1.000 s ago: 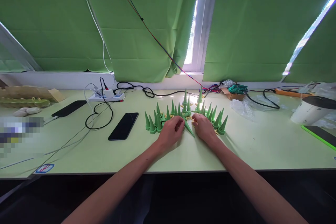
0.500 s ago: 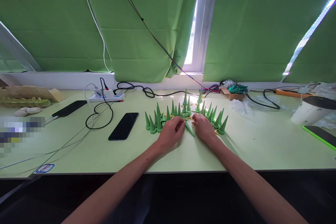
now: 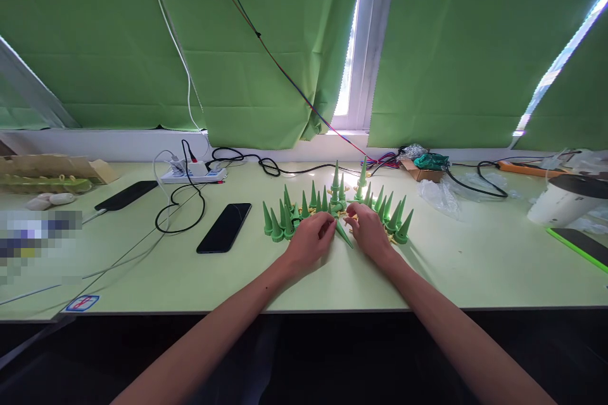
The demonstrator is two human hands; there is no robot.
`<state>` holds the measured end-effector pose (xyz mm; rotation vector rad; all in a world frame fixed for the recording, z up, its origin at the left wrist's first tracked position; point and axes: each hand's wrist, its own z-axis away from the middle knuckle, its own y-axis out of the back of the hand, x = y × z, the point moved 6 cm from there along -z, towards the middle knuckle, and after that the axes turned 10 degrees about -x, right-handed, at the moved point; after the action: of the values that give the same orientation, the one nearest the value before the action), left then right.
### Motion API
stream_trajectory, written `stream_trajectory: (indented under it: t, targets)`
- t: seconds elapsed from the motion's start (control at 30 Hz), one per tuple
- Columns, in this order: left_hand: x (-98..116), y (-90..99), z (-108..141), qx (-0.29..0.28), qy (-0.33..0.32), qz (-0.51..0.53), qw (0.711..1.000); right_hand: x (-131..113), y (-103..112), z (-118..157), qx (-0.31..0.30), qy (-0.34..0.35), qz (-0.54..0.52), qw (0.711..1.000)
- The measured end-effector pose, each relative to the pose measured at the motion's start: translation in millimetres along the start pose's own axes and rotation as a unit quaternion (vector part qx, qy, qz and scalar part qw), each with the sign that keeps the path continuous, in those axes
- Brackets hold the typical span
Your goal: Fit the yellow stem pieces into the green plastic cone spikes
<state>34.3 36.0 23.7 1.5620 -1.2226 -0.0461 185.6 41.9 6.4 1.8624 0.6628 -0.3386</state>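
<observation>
My left hand (image 3: pixel 312 235) is closed, its fingertips pinching a green cone (image 3: pixel 344 235) that lies tilted with its tip toward me and to the right. Just right of it, my right hand (image 3: pixel 369 228) has its fingers curled in toward the cone's base; what they hold, if anything, is too small to make out. Upright green cones stand around both hands, with a group at the left (image 3: pixel 277 228), a taller cone (image 3: pixel 362 177) behind, and more at the right (image 3: pixel 401 231). Small yellowish pieces (image 3: pixel 392 239) show among them.
A black phone (image 3: pixel 223 228) lies left of the cones, with another phone (image 3: pixel 126 196) farther left. Behind are a white power strip (image 3: pixel 194 174) and black cables (image 3: pixel 270 166). At the right are a small cardboard box (image 3: pixel 420 171), plastic wrap (image 3: pixel 439 196) and a white cup (image 3: pixel 560 202).
The fingers of my right hand have shifted slightly left, toward the tilted cone. My left hand keeps its hold, and the standing cones have not moved.
</observation>
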Motion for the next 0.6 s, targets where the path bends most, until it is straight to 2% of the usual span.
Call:
stream_trajectory:
  t: [0.23,0.6]
  targets:
    - [-3.8,-2.3,-1.7,-0.027,0.033,-0.028,0.999,-4.3,9.9,2.3,0.049,0.021,-0.113,0.992]
    - [-1.8,-5.4,-0.6,-0.053,0.053,-0.024,0.997,-15.2,13.7,6.5,0.022,0.010,-0.198,0.980]
